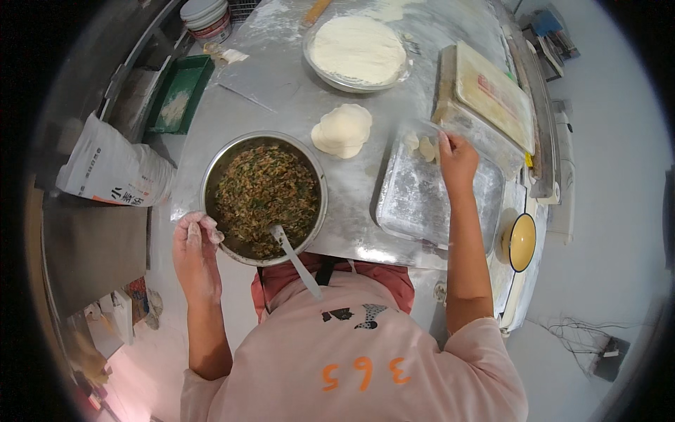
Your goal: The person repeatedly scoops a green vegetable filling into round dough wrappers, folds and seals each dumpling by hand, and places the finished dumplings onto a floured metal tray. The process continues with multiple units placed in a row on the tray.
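Observation:
My floured left hand (198, 237) is loosely curled beside the left rim of a steel bowl (325, 203) of minced filling (266, 192); I see nothing held in it. A white plastic spatula (298, 261) stands in the filling, its handle leaning out toward me. Over a flour-dusted metal tray (411, 200), my right hand (457, 158) has thumb and fingers pinched together. A pale, blurred streak lies by its fingertips, and I cannot tell whether they hold it. Small dumplings (426, 149) sit just left of that hand. Stacked round dough wrappers (345, 126) lie between bowl and tray.
Farther back are a metal bowl of flour (358, 50) and a rolling pin (316, 11). A lidded plastic box (493, 97) stands behind the tray, with a yellow bowl (522, 242) at right. Leftward are a flour sack (116, 166), a green tray (182, 95) and a bucket (206, 21).

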Demonstrator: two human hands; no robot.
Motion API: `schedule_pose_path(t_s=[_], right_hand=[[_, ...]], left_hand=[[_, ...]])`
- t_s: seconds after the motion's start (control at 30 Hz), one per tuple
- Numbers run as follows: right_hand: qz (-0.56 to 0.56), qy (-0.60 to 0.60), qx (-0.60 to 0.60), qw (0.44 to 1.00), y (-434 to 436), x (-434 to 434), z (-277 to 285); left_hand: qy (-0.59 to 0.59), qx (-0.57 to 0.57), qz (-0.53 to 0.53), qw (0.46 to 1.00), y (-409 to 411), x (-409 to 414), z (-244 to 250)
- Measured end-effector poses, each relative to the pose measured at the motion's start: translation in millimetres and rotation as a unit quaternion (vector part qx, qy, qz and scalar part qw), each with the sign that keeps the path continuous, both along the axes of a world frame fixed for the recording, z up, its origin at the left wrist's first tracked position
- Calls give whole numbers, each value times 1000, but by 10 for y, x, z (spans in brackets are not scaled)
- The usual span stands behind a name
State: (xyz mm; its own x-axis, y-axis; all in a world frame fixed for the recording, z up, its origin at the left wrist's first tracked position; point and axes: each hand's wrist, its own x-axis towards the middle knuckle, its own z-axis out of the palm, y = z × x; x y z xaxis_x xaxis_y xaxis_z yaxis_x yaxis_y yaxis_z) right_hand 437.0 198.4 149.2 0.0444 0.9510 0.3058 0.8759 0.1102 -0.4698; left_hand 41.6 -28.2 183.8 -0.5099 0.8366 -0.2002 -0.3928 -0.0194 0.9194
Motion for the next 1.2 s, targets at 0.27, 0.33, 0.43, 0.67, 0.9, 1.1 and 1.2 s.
schedule_pose_path(t_s=[0.27, 0.33, 0.43, 0.67, 0.9, 1.1, 1.2], right_hand=[[285, -23, -11, 958, 200, -1260, -128], [285, -82, 9, 955, 353, -1385, -350], [201, -146, -29, 968, 431, -1565, -434], [213, -195, -50, 956, 480, -1707, -352], [218, -141, -70, 963, 455, -1754, -316], [197, -18, -49, 979, 127, -1653, -139], [236, 65, -18, 969, -71, -1602, 102]], left_hand=[[20, 92, 48, 994, -214, -326, -167], [4, 88, 67, 994, -314, -438, -169], [-7, 80, 123, 989, -488, -617, -203], [-41, 94, 128, 986, -904, -942, -223], [-103, 89, 187, 973, -1171, -844, -249], [49, -150, 231, 960, -1158, -542, -492], [95, -107, 261, 955, -950, -297, -265]])
